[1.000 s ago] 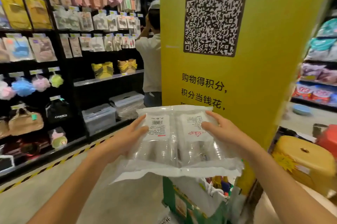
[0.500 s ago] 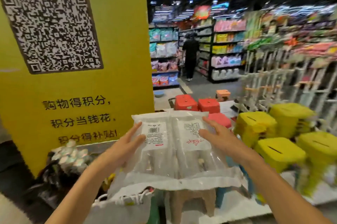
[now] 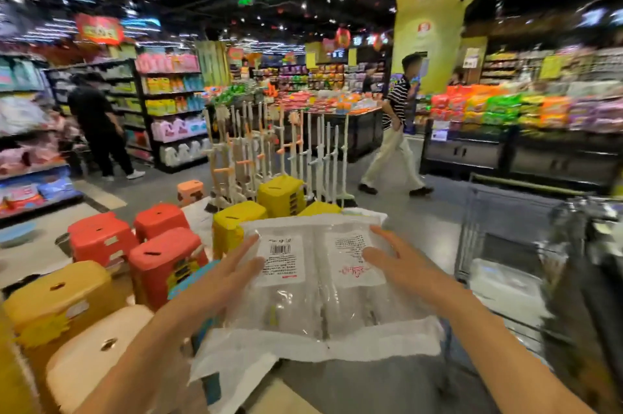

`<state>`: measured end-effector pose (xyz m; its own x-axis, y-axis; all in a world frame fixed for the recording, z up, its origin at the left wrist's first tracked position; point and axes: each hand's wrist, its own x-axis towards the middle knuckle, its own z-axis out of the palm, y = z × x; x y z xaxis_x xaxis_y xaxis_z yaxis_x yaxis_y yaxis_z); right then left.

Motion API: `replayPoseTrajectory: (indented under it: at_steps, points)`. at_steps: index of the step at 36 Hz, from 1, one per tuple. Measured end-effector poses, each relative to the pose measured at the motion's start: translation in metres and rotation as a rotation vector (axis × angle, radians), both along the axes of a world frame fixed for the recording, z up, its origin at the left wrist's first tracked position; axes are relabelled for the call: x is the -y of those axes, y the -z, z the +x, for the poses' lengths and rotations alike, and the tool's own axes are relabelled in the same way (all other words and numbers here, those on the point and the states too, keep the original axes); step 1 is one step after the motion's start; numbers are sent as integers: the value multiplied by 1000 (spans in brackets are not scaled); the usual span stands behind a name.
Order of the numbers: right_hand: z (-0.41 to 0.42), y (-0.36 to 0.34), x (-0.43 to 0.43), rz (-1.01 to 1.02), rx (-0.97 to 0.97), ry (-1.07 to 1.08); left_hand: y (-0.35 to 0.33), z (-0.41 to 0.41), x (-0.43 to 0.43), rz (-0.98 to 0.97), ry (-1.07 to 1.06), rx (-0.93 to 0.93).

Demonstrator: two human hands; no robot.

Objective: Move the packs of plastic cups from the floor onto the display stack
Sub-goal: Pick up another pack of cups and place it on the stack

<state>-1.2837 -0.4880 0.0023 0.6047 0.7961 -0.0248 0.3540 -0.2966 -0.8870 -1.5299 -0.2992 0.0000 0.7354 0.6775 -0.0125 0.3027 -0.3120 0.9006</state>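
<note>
Two clear packs of plastic cups [image 3: 317,295] lie side by side, each with a white printed label, and a crumpled white wrapper hangs from their near edge. I carry them at chest height in front of me. My left hand [image 3: 219,282] holds the left edge and my right hand [image 3: 408,268] holds the right edge, with digits lying flat on top; the rest of each hand is hidden under the packs. The packs hang over the stools and the grey floor.
Red stools [image 3: 161,258], yellow stools [image 3: 57,295] and a cream stool [image 3: 97,346] crowd the left and front. White racks [image 3: 279,150] stand behind more yellow stools. A wire cart [image 3: 505,245] is at the right. One person [image 3: 394,130] walks across the aisle; another [image 3: 97,123] stands by the left shelves.
The view has swung right, from the yellow pillar with the QR code to the open aisle and stools. Both hands keep the same hold on the packs.
</note>
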Motion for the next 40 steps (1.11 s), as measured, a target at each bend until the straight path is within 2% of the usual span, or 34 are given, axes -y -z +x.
replayPoseTrajectory:
  at_steps: [9, 18, 26, 34, 40]
  points:
    - [122, 10, 131, -53, 71, 245, 12, 177, 70, 2, 180, -30]
    - [205, 25, 206, -37, 1, 397, 29, 303, 107, 62, 344, -54]
    - [249, 41, 216, -6, 30, 516, 38, 400, 107, 162, 429, -168]
    - [298, 45, 192, -72, 58, 653, 53, 473, 65, -39, 574, -116]
    - [334, 53, 183, -72, 72, 723, 50, 523, 55, -64, 656, -129]
